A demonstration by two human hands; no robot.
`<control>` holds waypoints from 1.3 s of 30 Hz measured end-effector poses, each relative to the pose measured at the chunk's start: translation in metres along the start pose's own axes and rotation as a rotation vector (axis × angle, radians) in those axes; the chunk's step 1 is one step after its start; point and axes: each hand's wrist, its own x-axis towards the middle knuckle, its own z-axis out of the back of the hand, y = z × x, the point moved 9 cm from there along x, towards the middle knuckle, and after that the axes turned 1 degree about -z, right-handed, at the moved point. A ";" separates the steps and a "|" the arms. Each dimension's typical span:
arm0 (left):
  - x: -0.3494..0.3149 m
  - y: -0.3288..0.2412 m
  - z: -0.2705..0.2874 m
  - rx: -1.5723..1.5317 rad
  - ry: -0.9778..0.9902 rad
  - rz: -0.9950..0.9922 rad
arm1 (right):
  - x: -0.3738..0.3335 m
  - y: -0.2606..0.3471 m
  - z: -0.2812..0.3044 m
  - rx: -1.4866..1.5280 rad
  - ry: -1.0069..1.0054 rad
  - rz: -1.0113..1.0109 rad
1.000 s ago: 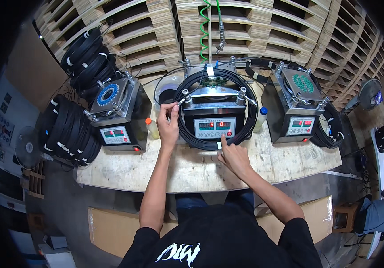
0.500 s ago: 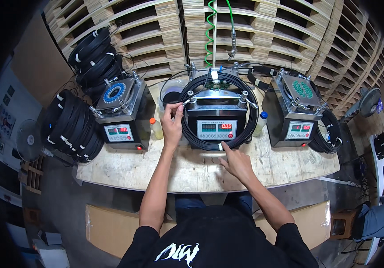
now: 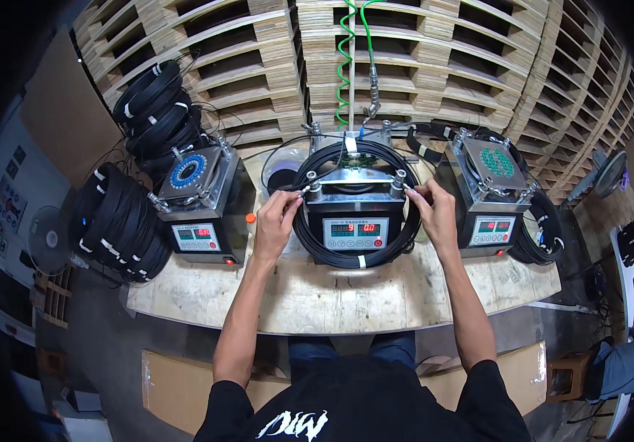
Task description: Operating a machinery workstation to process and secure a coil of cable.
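A coil of black cable (image 3: 309, 240) hangs around the front of the middle tabletop machine, bound with white tape at top and bottom. The machine has a metal top with corner posts and a lit display panel (image 3: 356, 233). At its front left post (image 3: 313, 186), my left hand (image 3: 276, 222) pinches a small silver piece between thumb and fingertips. My right hand (image 3: 437, 210) does likewise at the front right post (image 3: 399, 183), fingertips closed on a small silver piece. Whether these pieces are cable ends or machine levers I cannot tell.
Similar machines stand at left (image 3: 203, 239) and right (image 3: 490, 232), with blue and green rings of parts on top. Black cable coils (image 3: 122, 217) pile up at far left. An orange-capped bottle (image 3: 251, 219) is beside my left wrist. A green air hose (image 3: 368, 44) hangs before stacked pallets (image 3: 420, 44).
My right hand has risen from the coil's lower edge to the front right post. My left hand stays near the left post. The middle machine's display has changed.
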 end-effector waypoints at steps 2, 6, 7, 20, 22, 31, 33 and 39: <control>0.002 0.007 0.002 0.018 0.075 0.101 | 0.003 -0.005 -0.002 0.088 0.015 -0.034; 0.020 0.024 0.020 -0.060 0.018 0.161 | 0.035 -0.051 -0.012 0.292 0.143 -0.158; 0.029 0.025 0.030 -0.136 -0.060 0.181 | 0.047 -0.048 -0.015 0.326 0.163 -0.177; 0.150 0.246 -0.113 -0.441 0.402 0.868 | 0.171 -0.146 -0.138 0.652 0.387 -0.631; 0.158 0.240 -0.130 -0.699 0.363 0.787 | 0.168 -0.149 -0.137 0.758 0.388 -0.649; 0.172 0.234 -0.131 -0.703 0.457 0.721 | 0.184 -0.152 -0.130 0.543 0.319 -0.538; 0.186 0.229 -0.098 -0.144 0.357 0.500 | 0.178 -0.146 -0.136 0.509 0.339 -0.520; 0.144 0.073 -0.021 -0.048 -0.115 0.214 | 0.109 -0.087 -0.069 0.502 0.350 -0.254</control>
